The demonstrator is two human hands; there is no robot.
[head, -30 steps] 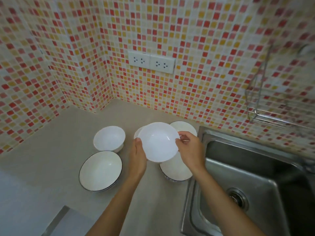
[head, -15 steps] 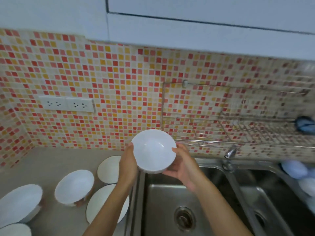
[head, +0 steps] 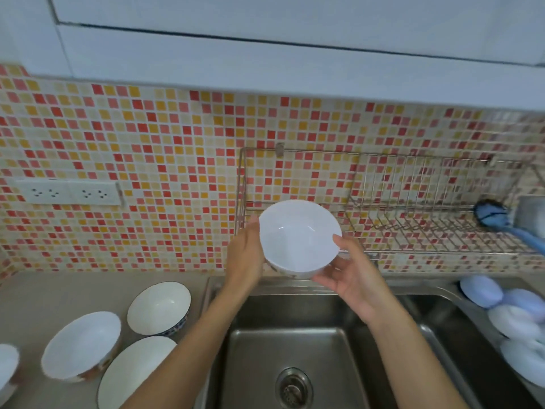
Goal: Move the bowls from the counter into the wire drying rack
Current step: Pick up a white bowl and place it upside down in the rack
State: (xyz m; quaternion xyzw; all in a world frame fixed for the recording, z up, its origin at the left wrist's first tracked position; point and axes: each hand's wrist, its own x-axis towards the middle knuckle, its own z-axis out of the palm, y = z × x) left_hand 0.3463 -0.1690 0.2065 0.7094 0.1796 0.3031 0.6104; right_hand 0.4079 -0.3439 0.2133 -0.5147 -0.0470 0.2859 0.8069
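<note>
Nearest, four bowls (head: 81, 345) are left on the worktop (head: 44, 296) beside the sink (head: 295, 343). Above the sink, a white bowl (head: 299, 237) is grasped by the left hand (head: 244, 256) and right hand (head: 352, 276), before the wire drying rack (head: 413, 225). No writing can be read.

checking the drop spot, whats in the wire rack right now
The wire drying rack holds no bowls; only a blue brush lies at its right end. The white bowl, held by both hands, covers part of its left section, so that part is unseen.
</note>
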